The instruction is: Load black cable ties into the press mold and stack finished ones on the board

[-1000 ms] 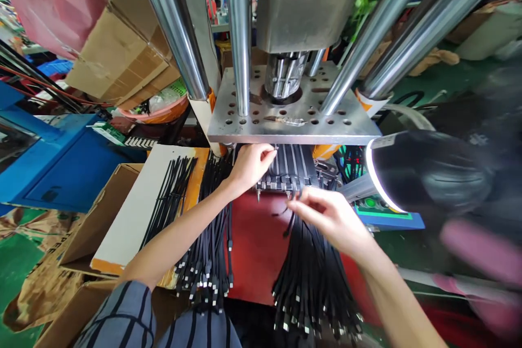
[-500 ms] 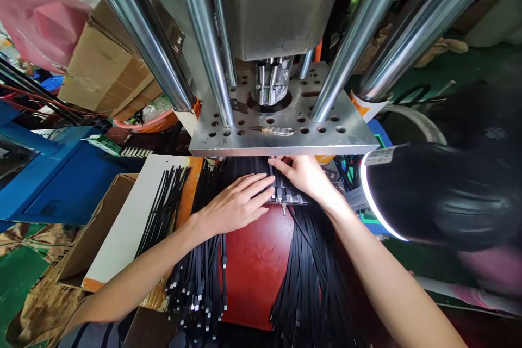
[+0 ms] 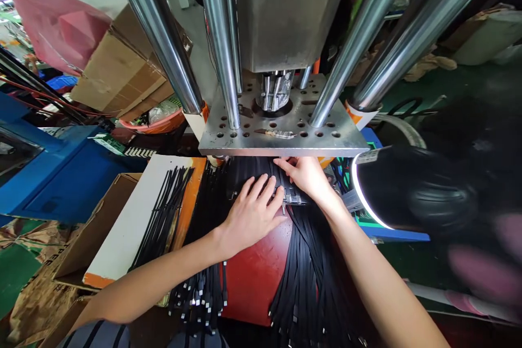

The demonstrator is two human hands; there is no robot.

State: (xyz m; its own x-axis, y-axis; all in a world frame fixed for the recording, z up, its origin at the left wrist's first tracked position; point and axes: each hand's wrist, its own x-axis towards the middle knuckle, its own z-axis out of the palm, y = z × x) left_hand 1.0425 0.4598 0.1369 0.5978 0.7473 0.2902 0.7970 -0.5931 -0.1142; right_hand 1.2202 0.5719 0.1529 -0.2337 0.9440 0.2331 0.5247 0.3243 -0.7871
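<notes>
Several flat black cables [image 3: 250, 171] lie side by side in a low metal fixture [image 3: 296, 198] under the front edge of a steel plate. My left hand [image 3: 253, 215] is palm down with fingers spread, its fingertips touching the near side of these cables. Right of it, my right hand [image 3: 308, 176] reaches to the plate's edge, thumb and forefinger pinched on a flat black cable; its fingertips are partly shaded. Cables with small metal plugs hang in a left bundle [image 3: 199, 299] and a right bundle [image 3: 302, 266], on either side of a red board [image 3: 253, 288].
The steel plate [image 3: 244, 144] bears a small taped blade [image 3: 275, 134] and thick upright rods [image 3: 218, 38] beneath a press block [image 3: 293, 16]. At left stand a white board [image 3: 122, 228] with more cables, an open carton [image 3: 77, 244] and a blue machine [image 3: 61, 179]. A bright-rimmed black rounded object [image 3: 391, 190] is close at right.
My left hand has drawn back slightly toward me, with its fingers spread wider and pointing more forward. My right hand stays pinched near the plate's edge. The view has shifted a little.
</notes>
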